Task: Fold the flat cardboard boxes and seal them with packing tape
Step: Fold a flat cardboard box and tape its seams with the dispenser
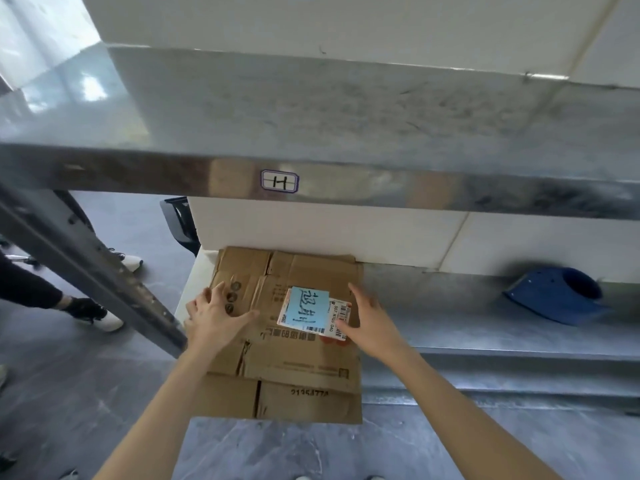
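Both open palms press the flat cardboard box [298, 344], left hand [214, 317] and right hand [370, 320] near its side edges

Centre of the frame: a white sticker [280, 181] on the metal shelf edge [450, 194] shows a handwritten "H". Lower, mid-frame, the flattened cardboard box [304, 368] carries a blue note [309, 308] with large handwritten characters, turned sideways. Peeking out beneath it is a white shipping label [337, 318] with barcodes and roughly "507 N005 040". Near the box's bottom edge are printed digits, about "21354774". The other box print is too blurred to read.
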`<state>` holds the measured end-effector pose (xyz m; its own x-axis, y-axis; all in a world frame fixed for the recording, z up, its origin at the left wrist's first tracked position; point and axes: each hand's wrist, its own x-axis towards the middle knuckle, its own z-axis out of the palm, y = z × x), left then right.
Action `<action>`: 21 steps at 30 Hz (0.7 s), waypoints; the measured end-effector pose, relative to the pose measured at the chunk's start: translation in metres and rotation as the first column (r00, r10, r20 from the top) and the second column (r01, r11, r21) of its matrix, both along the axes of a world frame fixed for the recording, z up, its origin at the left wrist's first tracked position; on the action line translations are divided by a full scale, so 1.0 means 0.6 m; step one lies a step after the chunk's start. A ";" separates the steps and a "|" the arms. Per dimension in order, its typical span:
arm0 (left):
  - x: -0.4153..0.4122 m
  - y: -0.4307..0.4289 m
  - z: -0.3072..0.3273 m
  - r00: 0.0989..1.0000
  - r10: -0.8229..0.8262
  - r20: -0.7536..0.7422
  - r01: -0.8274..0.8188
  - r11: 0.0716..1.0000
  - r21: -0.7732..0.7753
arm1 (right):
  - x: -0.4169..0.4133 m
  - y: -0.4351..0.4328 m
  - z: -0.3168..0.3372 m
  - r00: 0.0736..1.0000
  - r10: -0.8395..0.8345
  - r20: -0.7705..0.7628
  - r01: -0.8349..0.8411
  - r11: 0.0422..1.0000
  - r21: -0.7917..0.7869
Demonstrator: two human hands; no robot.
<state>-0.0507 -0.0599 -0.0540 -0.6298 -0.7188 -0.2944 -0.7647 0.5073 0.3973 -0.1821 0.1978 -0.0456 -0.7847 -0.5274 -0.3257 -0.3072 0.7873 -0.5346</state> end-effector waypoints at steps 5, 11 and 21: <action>-0.009 0.017 -0.001 0.997 0.074 0.011 -0.074 0.997 -0.006 | -0.007 0.011 0.003 0.999 0.028 0.020 -0.026 0.995 -0.098; -0.001 0.056 0.005 0.981 0.183 -0.057 -0.185 0.982 -0.026 | -0.035 0.042 0.003 0.999 0.044 -0.012 -0.046 0.982 -0.184; -0.063 0.209 0.037 0.885 0.249 -0.393 -0.234 0.968 0.088 | -0.137 0.197 0.043 0.984 -0.152 -0.089 0.106 0.915 -0.390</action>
